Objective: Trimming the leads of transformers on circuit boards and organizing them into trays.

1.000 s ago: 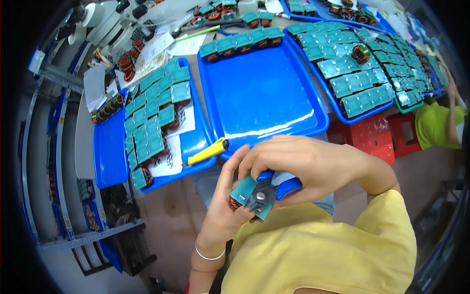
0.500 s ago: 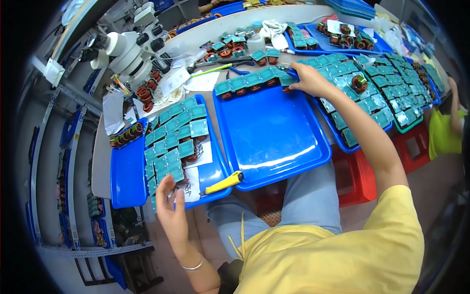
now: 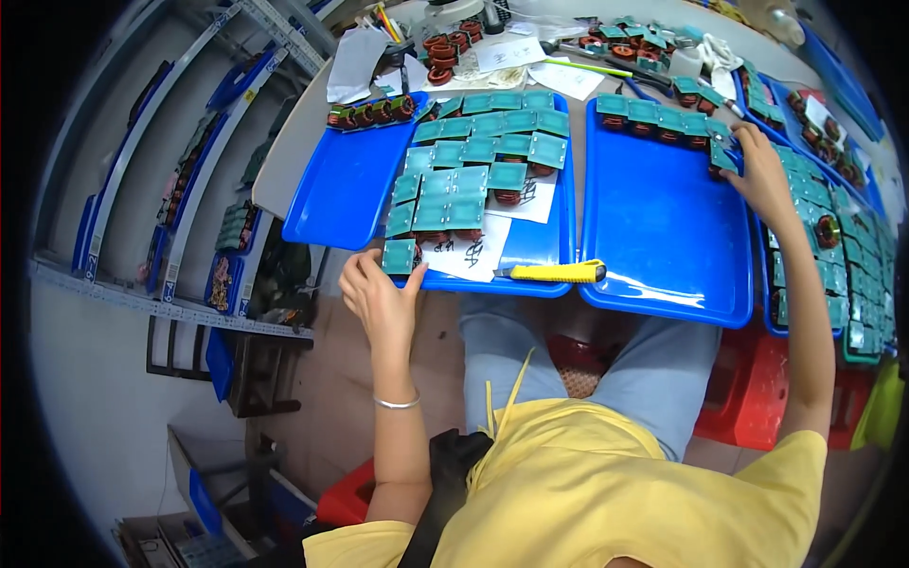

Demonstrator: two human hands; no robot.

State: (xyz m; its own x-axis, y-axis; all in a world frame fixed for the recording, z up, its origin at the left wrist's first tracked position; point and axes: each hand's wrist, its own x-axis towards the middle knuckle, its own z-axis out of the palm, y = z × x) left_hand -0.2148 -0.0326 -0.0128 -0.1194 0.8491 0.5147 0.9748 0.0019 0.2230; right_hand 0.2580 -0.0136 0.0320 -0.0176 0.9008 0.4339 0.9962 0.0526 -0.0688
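My left hand [image 3: 381, 298] has its thumb and fingers on either side of a green circuit board [image 3: 399, 257] with a coil under it, at the near left corner of the middle blue tray [image 3: 540, 281]. Rows of such boards fill much of that tray, over white papers. My right hand [image 3: 760, 170] pinches another green board [image 3: 723, 155] at the far right corner of the right blue tray [image 3: 663, 308]. A row of boards [image 3: 653, 118] lines this tray's far edge. Across the two trays' near corners lies a yellow utility knife [image 3: 554, 272].
A smaller blue tray [image 3: 331, 189] on the left holds several copper coils [image 3: 374, 114]. Further right stands a tray packed with boards [image 3: 805, 256]. Red coils [image 3: 445, 52], papers and pliers [image 3: 649, 90] lie at the back. Shelving [image 3: 170, 189] is at the left, red stools [image 3: 748, 388] below.
The view has swung left. My left hand has come up to the board at the middle tray's near corner. My right hand stays by the far right corner of the right tray.
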